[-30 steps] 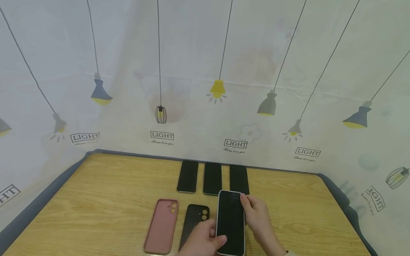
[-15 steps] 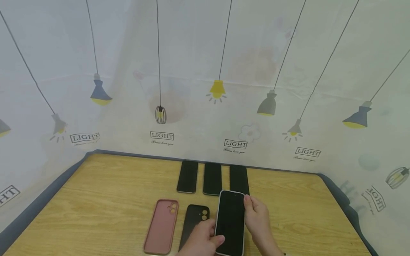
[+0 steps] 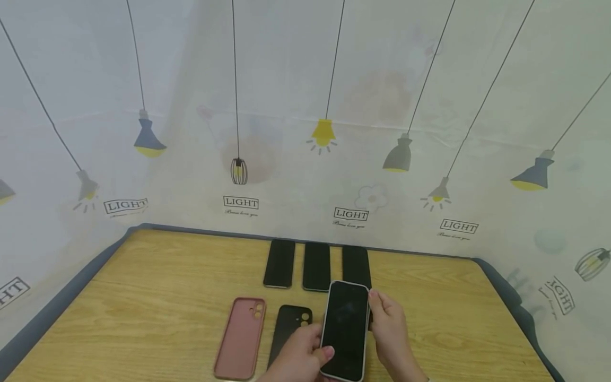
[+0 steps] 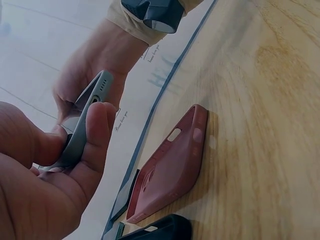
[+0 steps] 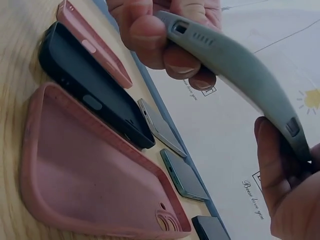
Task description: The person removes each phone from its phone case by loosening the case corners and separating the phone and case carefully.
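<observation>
A dark-screened smartphone (image 3: 345, 331) sits in a pale grey-green phone case (image 5: 235, 67), raised over the near part of the table. My left hand (image 3: 300, 353) grips its lower left, the thumb lying over the front edge. At the upper right edge, my right hand (image 3: 392, 334) pinches the cased phone between thumb and fingers. Seen side-on in the right wrist view, the case looks bowed. Just left of my left hand lies a black phone case (image 3: 286, 331), partly covered by that hand. Farther left is a pink phone case (image 3: 240, 339), its inside facing up.
Across the wooden table's (image 3: 157, 297) back edge lie a left phone (image 3: 280, 263), a middle phone (image 3: 317, 267) and a right phone (image 3: 356, 265). A second pink case (image 5: 100, 170) shows in the right wrist view. Behind hangs a lamp-printed curtain (image 3: 286, 79).
The cased phone has shifted slightly right and up. My right hand has moved a little to the right with its edge; my left hand keeps nearly the same place and grip.
</observation>
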Motion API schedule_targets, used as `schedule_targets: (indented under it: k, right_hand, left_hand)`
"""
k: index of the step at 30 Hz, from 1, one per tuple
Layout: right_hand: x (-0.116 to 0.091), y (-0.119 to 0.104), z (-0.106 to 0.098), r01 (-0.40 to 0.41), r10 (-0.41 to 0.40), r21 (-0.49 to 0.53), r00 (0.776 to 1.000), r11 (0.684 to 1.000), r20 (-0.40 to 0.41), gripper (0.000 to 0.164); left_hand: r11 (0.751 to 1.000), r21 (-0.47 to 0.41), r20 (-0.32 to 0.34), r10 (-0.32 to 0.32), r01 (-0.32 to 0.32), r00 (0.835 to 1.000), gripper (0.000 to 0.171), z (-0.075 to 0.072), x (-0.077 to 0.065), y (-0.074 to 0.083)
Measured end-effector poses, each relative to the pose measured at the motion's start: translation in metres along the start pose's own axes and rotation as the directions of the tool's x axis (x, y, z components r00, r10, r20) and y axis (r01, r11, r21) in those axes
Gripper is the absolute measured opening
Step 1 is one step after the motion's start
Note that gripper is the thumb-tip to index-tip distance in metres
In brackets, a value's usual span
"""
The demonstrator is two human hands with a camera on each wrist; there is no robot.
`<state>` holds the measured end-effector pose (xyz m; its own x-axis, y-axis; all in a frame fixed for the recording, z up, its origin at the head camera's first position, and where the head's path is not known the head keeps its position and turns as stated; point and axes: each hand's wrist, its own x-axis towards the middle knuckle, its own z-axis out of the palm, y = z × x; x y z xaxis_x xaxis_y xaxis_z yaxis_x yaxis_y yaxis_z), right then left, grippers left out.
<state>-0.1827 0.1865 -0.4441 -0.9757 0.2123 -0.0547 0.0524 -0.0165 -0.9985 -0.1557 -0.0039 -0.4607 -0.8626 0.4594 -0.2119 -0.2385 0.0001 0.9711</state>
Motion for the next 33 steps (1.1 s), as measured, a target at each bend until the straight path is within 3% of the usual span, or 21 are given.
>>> schedule_targets:
  k: [4,9,13,18,21,25,33]
  right_hand:
    - [0.001,0.002,0.0,-0.017,0.016,0.087,1.0,0.996,0.019,0.036]
    - [0.0,0.004,0.001,-0.111,0.094,0.232,0.992,0.966,0.081,0.04]
    - [0.002,0.005,-0.001,-0.149,0.125,0.271,0.987,0.951,0.103,0.036]
    - [0.004,0.003,-0.001,-0.179,0.161,0.246,0.983,0.953,0.093,0.035]
    - [0.004,0.002,0.0,-0.219,0.203,0.206,0.974,0.954,0.099,0.038]
    - [0.001,0.002,-0.001,-0.243,0.221,0.128,0.961,0.961,0.169,0.045]
    - [-0.003,0.005,-0.011,-0.274,0.25,0.003,0.881,0.962,0.401,0.053]
  left_hand:
    - [0.999,-0.036,0.003,0.007,-0.007,1.0,0.023,0.001,0.0,-0.001]
    - [0.999,-0.031,-0.009,0.016,-0.016,1.0,0.026,0.003,-0.001,0.0]
    - [1.0,-0.029,-0.016,-0.006,0.006,1.0,0.024,0.003,-0.002,0.003]
    - [0.999,-0.035,-0.014,-0.006,0.005,1.0,0.019,0.001,-0.001,0.005]
    - [1.0,0.015,-0.02,0.002,-0.002,1.0,0.016,-0.004,-0.001,0.005]
    - [0.994,0.106,-0.025,0.004,-0.001,1.0,0.015,-0.011,0.001,0.005]
    - [0.989,0.128,-0.019,0.077,-0.074,0.997,0.012,-0.017,0.001,0.005]
